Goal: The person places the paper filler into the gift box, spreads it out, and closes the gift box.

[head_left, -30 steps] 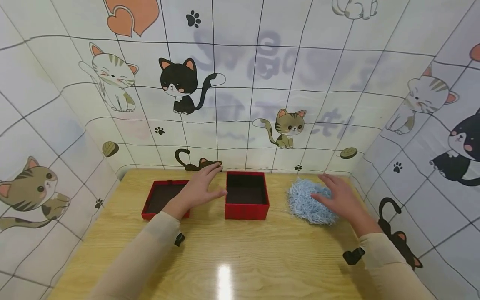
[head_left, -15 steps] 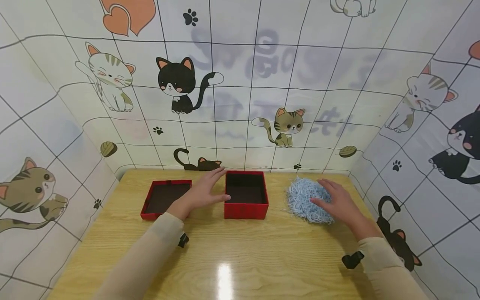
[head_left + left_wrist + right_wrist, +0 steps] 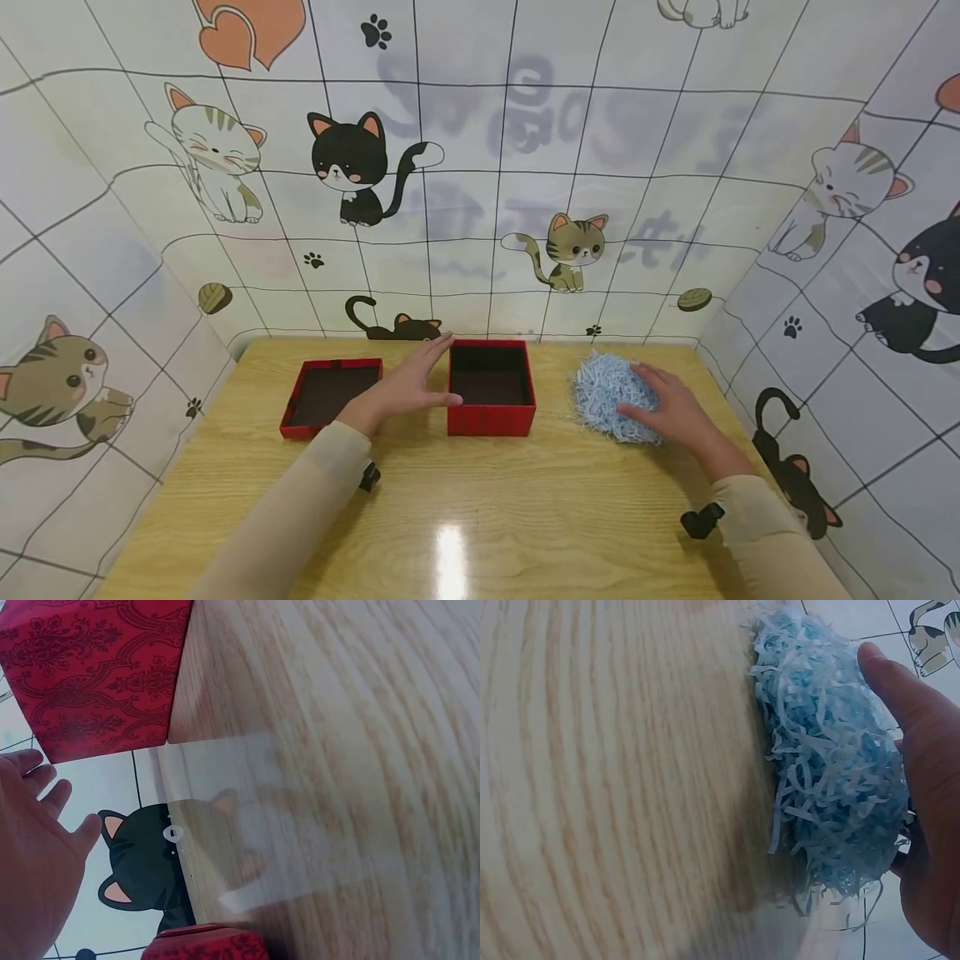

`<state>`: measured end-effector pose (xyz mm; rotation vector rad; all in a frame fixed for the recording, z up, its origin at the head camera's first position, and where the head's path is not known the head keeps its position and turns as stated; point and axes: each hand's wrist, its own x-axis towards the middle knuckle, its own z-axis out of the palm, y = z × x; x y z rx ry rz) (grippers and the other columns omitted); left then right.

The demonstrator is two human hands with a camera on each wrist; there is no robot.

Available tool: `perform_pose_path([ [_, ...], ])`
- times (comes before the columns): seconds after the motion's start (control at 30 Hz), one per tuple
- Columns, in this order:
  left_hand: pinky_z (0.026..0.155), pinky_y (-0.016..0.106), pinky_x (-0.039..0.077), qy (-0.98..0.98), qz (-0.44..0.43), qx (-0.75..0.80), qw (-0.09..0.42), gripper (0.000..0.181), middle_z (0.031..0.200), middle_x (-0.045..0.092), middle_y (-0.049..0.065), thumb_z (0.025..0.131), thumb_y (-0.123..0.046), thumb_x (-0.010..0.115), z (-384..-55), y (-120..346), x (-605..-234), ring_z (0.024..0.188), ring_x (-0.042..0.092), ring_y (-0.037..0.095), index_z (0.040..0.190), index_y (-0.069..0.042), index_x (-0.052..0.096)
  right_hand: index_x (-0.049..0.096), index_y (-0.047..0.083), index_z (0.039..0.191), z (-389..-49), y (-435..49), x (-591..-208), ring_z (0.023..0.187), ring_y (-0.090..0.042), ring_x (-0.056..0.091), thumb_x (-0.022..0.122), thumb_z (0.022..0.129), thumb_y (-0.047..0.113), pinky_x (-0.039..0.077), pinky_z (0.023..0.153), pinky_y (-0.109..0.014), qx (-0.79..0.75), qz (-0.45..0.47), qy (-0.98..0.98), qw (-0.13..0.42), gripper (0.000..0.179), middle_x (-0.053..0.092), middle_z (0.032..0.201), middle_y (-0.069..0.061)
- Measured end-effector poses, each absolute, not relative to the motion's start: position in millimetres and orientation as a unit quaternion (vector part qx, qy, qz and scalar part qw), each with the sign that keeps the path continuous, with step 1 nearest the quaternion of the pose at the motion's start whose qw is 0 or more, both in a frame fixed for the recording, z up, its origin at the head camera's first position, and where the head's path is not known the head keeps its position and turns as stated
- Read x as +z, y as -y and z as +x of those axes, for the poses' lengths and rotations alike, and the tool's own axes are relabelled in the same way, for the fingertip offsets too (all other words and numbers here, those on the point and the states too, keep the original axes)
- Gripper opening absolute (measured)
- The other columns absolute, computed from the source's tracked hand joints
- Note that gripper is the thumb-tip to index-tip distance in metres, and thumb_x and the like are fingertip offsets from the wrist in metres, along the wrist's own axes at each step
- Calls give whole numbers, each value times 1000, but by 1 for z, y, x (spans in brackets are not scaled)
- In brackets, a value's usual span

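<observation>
In the head view, an open red box with a dark inside stands on the table. My left hand is at its left side, fingers straight and spread; the thumb tip overlaps the box's left edge. The left wrist view has the box's patterned red wall above my left hand, with no clear grip on it. A heap of pale blue shredded paper lies to the right. Over its right side is my right hand, thumb extended. The right wrist view shows the shredded paper beside my right thumb; the other fingers are mostly hidden.
A shallow red lid with a dark inside lies left of the box, partly behind my left wrist. The wooden table ends at a back wall covered in a cat-printed sheet; similar sheets stand at both sides.
My left hand has shifted slightly right, closer to the box. The right hand stays over the shredded paper with little movement. The head view has drifted slightly.
</observation>
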<state>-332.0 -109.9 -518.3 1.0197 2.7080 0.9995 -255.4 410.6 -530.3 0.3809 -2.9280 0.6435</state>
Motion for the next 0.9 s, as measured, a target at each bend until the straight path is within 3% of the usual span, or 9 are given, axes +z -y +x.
perform_pose_path([
  [0.27,130,71,19,-875,331,347,64,121,187,9,5,92,-66,82,-331,111,-520,170,9,38,180,-19,14,38,3,169,-258,-413,-544,154,-61,31,84,96,56,28,120,-81,230,103,968,5,102,34,171,-34],
  [0.57,132,66,19,-877,331,339,80,127,187,6,1,88,-66,86,-331,111,-516,171,8,32,180,-18,11,38,-2,168,-258,-412,-551,153,-62,32,89,92,54,29,120,-80,238,94,967,-14,107,37,168,-37],
  [0.73,132,66,20,-879,332,332,80,128,187,6,-1,88,-68,86,-333,112,-518,171,9,33,180,-17,13,40,-3,166,-261,-413,-554,151,-60,35,91,93,44,29,122,-77,249,93,964,-9,101,41,164,-36],
  [0.9,132,67,21,-878,333,335,80,129,187,7,1,86,-68,87,-335,112,-518,171,10,33,180,-21,12,46,-6,162,-261,-413,-554,148,-59,42,92,94,23,32,121,-76,273,96,957,15,86,49,158,-36],
])
